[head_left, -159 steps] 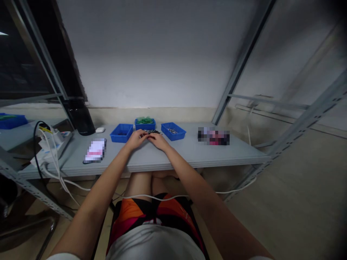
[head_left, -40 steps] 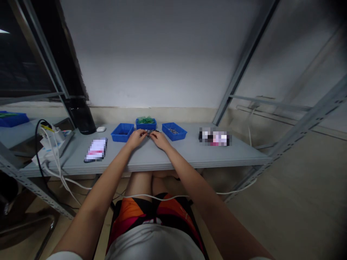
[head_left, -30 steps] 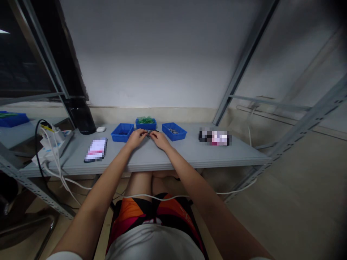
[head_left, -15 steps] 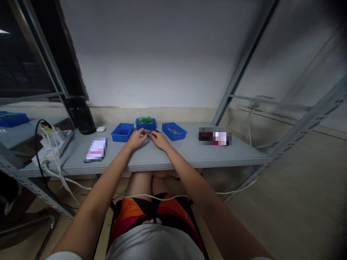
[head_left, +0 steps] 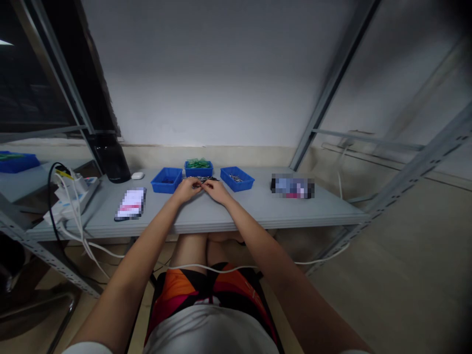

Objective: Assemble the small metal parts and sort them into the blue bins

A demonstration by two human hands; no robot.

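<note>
My left hand (head_left: 187, 189) and my right hand (head_left: 217, 191) meet fingertip to fingertip over the grey table. The fingers of both are curled in a pinch, and whatever they hold is too small to make out. Just behind them lies a heap of small dark and shiny metal pieces (head_left: 205, 179), partly covered by the fingers. Beyond the heap stands a blue bin (head_left: 199, 172) of green pieces. A second blue bin (head_left: 167, 188) with a few dark bits is left of my hands. To the right, a third blue bin (head_left: 238, 186) holds slim silvery metal pieces.
A phone (head_left: 131, 203) lies at the left, near a white earbud case (head_left: 137, 175) and a black bottle (head_left: 111, 160). A power strip (head_left: 72, 200) with cables sits at the left end. Another pixelated device (head_left: 293, 187) lies at the right. Metal uprights (head_left: 320, 103) frame the table.
The left fingers have curled down and closed in toward the right fingertips. My right hand has barely shifted. The picture on the right-hand device has changed.
</note>
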